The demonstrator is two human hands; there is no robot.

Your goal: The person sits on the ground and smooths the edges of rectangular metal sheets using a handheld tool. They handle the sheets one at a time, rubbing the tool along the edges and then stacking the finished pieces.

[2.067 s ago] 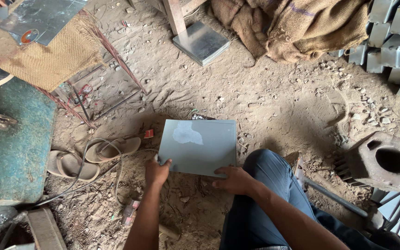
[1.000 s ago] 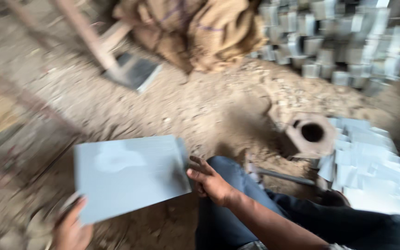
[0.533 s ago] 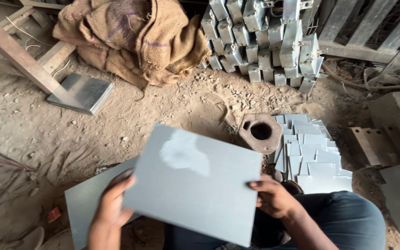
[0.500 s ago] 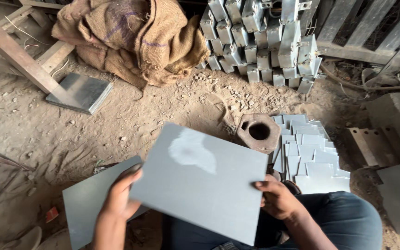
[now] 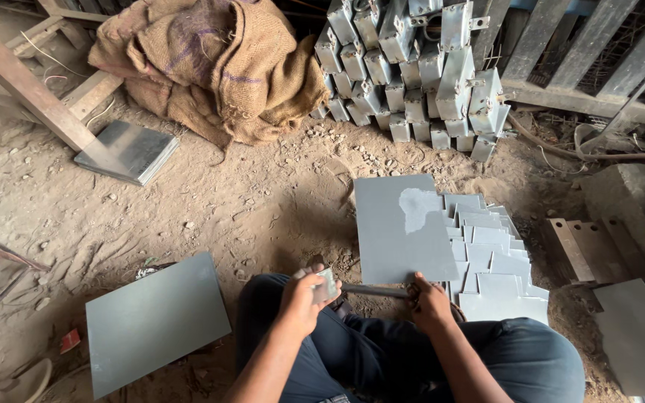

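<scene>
I sit on the dirt floor with my legs in dark trousers. A grey metal sheet (image 5: 401,227) with a pale patch lies tilted over a stack of cut grey pieces (image 5: 490,257). My right hand (image 5: 431,302) grips the sheet's near edge. My left hand (image 5: 300,298) is closed around a small grey metal piece (image 5: 328,284) at my knee. A thin metal rod (image 5: 375,291) runs between the two hands. A second grey sheet (image 5: 154,321) lies flat on the ground to my left, apart from both hands.
A burlap sack heap (image 5: 210,67) and a pile of grey metal boxes (image 5: 412,67) stand at the back. A wooden post leans over a sheet stack (image 5: 128,151) at the left. Metal plates (image 5: 636,328) lie at the right, with wooden slats (image 5: 584,60) behind.
The grey sheet has moved from in front of me to the right, onto the stack of pieces. My left hand let go of it and now holds a small metal piece.
</scene>
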